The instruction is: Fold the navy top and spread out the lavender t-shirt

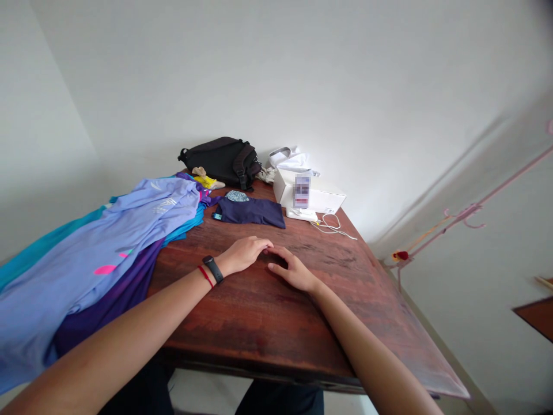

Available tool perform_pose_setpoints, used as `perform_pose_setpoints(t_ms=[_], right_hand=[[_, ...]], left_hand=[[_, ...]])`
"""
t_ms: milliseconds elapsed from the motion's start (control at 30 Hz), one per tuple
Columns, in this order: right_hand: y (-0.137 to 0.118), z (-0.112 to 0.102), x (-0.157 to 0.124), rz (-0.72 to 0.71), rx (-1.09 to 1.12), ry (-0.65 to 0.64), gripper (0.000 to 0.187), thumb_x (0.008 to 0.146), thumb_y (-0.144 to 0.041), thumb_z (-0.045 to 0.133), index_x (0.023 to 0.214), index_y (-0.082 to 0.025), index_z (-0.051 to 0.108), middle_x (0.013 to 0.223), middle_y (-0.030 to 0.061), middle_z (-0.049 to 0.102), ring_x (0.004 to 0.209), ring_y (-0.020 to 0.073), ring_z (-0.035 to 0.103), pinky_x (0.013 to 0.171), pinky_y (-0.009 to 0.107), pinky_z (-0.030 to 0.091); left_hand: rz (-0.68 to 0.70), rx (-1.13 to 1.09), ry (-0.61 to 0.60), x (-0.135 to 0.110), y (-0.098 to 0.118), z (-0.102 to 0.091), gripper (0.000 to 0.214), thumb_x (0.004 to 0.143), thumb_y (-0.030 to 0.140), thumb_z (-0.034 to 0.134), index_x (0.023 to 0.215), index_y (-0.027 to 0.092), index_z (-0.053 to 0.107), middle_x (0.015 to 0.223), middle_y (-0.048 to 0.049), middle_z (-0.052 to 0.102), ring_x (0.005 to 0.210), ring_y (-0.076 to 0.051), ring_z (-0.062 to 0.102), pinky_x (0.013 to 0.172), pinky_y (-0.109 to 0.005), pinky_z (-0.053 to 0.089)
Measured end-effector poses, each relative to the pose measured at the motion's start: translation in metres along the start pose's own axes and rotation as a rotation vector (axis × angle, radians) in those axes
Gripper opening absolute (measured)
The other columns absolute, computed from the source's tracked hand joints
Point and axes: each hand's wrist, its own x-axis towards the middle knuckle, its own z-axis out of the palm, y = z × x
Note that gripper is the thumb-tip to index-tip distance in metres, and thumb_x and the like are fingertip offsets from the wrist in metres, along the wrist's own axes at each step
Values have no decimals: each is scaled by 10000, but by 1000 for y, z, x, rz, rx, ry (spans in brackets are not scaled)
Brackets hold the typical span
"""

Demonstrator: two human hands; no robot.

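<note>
Both of my hands rest on the dark wooden table (268, 323), fingertips almost touching. My left hand (243, 253) lies palm down with fingers stretched toward the right; a black band and a red string circle its wrist. My right hand (290, 268) lies flat too, fingers pointing left. Neither hand holds anything. A folded navy garment (250, 211) lies just beyond them, with a small patterned blue piece (237, 196) on its far edge.
A pile of lilac, purple and teal shirts (108, 248) covers the table's left side. At the back stand a black bag (220, 158), a white box (311, 196) with white cloth behind it, and a white cable (332, 226). Walls close in behind and right.
</note>
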Motion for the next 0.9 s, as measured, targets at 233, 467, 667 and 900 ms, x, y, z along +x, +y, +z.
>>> perform_pose_setpoints(t_ms=[233,467,667,900], right_hand=[[4,1,0,17,5,8,474,921,-388,666,1363,-247,569,1369,86,627,1276,256,584,1152,463,406],[3,-1,-1,11,33,3,464,927,-400,663,1354,-246,569,1360,79,631,1269,250,585,1147,449,411],[1,-3,-1,10,56,3,434,942,-418,645,1341,-258,585,1360,65,633,1279,247,579,1157,445,399],[10,-1,0,23,78,-8,397,941,-413,647,1309,-273,599,1354,61,638,1278,254,581,1163,464,391]], left_hand=[[0,-22,-16,0,4,-3,272,1023,165,422,1137,193,668,1053,-56,739,958,-196,681,837,-283,481],[-1,-61,-11,0,4,-3,272,1015,169,423,1155,186,656,1089,-68,732,982,-194,676,860,-286,487],[-10,-57,-19,-1,6,-4,291,1009,186,417,1189,208,645,1057,-64,731,977,-203,680,873,-297,492],[-36,-3,-32,-3,8,-3,259,1013,187,410,1126,221,641,976,-43,731,927,-209,690,807,-290,483]])
